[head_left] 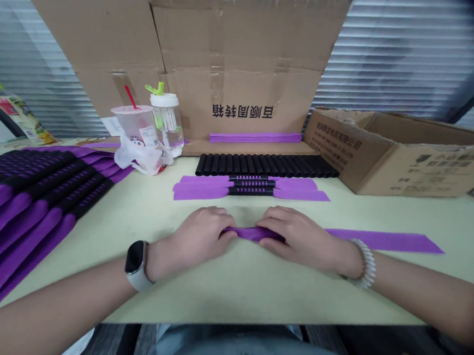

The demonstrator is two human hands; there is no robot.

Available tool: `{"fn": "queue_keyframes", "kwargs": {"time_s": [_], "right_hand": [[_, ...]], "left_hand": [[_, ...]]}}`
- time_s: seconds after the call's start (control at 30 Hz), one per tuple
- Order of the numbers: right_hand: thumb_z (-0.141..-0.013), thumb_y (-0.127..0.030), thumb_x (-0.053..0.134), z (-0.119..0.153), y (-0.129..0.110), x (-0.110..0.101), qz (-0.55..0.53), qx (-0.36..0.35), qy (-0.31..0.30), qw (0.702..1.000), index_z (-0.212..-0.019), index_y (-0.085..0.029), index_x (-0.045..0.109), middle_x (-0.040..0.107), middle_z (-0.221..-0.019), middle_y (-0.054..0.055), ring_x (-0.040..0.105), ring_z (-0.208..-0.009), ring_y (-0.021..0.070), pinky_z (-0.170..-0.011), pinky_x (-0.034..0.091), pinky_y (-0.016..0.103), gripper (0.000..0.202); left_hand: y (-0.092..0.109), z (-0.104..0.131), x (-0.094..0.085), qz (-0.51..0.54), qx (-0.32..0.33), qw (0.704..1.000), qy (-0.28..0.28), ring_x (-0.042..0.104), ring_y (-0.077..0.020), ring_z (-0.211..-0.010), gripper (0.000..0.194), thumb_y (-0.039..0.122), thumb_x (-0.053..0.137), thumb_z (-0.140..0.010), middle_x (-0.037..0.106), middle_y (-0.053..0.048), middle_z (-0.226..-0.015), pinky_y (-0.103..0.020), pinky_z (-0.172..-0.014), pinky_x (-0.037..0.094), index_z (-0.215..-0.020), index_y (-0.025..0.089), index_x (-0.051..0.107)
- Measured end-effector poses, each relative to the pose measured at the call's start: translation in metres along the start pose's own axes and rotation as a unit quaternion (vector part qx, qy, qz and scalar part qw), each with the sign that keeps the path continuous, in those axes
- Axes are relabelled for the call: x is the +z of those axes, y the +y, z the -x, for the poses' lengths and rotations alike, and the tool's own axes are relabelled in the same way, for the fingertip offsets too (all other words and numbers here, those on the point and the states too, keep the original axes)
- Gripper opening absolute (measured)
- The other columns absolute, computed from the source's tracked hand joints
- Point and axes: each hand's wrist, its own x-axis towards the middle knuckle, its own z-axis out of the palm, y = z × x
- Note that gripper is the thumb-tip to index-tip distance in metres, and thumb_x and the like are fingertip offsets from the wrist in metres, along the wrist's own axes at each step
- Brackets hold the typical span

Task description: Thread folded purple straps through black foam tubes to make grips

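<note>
Near the front of the table, a purple strip (385,241) of flat, ribbon-like material runs between my two hands. My left hand (202,232) is closed, pinching the strip's bunched left end between thumb and fingers. Around the strip just to the right, my right hand (299,235) is closed too. Something dark shows under its fingers, mostly hidden. The strip's flat tail comes out beyond the right wrist and lies on the table. Just behind the hands are several purple strips threaded through black ribbed tubes (251,189).
A row of bare black tubes (264,165) and a stack of purple strips (254,138) lie farther back. Finished-looking tubed strips (38,209) are piled at left. A plastic cup (134,122), water bottle (167,123) and drink bottle (22,115) stand behind. An open carton (417,169) sits right.
</note>
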Motion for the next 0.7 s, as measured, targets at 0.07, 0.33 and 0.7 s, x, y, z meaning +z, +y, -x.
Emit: {"fn": "queue_keyframes", "kwargs": {"time_s": [0.07,0.33,0.7], "right_hand": [[-0.091,-0.03,0.056,0.001,0.002,-0.001,-0.001,0.021,-0.005,1.0,-0.104,-0.014,0.065,0.06,-0.094,0.009,0.055,-0.087,0.022,-0.079,0.047,0.037,0.023],[-0.088,-0.02,0.056,-0.002,-0.007,0.0,-0.039,0.031,0.0,0.999,-0.099,-0.013,0.062,0.059,-0.094,0.008,0.054,-0.089,0.0216,-0.082,0.047,0.038,0.014],[-0.091,-0.011,0.046,-0.001,0.003,-0.002,0.144,-0.079,0.111,0.98,-0.084,-0.016,0.066,0.059,-0.072,0.005,0.05,-0.07,0.019,-0.065,0.039,0.033,0.021]], "left_hand": [[-0.001,-0.001,0.0,-0.002,-0.021,1.0,0.009,0.061,-0.0213,-0.082,0.014,0.023,0.053,-0.089,0.065,-0.005,-0.086,-0.035,-0.076,0.047,-0.09,0.017,0.066],[0.011,0.001,0.004,-0.01,-0.002,1.0,0.015,0.06,-0.0243,-0.09,0.022,0.029,0.056,-0.087,0.062,-0.007,-0.096,-0.041,-0.083,0.048,-0.105,0.017,0.063],[0.003,0.001,0.003,-0.005,0.057,0.991,0.122,0.057,-0.018,-0.079,0.015,0.009,0.047,-0.086,0.062,-0.003,-0.085,-0.032,-0.073,0.045,-0.088,0.016,0.06]]}}
